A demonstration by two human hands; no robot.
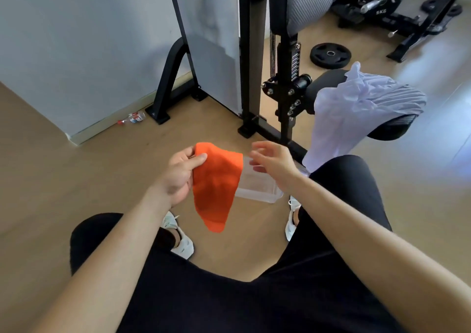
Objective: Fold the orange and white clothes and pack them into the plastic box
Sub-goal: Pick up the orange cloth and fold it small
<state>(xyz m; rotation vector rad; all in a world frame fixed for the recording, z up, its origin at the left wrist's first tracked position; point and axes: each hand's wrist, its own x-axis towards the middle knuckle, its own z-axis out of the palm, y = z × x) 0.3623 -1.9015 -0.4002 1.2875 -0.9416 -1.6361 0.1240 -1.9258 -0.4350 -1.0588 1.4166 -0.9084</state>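
Note:
An orange cloth (216,187) hangs in the air in front of me, pinched at its upper left corner by my left hand (179,174). My right hand (271,163) hovers just right of the cloth's top edge, fingers spread, holding nothing. Below and behind the cloth a clear plastic box (257,188) sits on the wooden floor between my feet; the cloth hides its left part. A white garment (356,110) lies crumpled over a black padded seat to the right.
Black gym machine posts (251,77) stand straight ahead. A weight plate (330,55) lies on the floor behind them, a plastic bottle (132,118) by the wall at left. My knees in black trousers and white shoes (182,241) fill the lower view.

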